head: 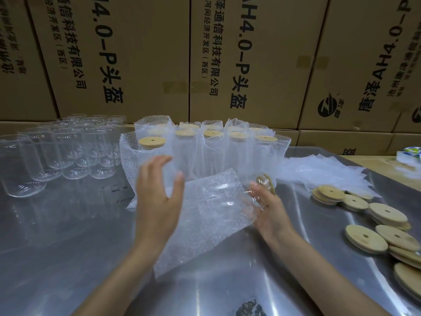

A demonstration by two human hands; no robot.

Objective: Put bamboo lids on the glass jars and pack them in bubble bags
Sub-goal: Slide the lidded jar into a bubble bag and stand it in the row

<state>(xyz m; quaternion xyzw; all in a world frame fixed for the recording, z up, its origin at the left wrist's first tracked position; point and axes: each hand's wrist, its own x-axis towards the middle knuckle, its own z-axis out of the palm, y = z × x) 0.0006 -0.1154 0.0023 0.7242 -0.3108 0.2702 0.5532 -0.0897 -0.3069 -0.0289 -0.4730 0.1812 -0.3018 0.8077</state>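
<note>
Jar [255,190] lies sideways in right hand's [271,213] grip, half inside bubble bag [205,215].
</note>
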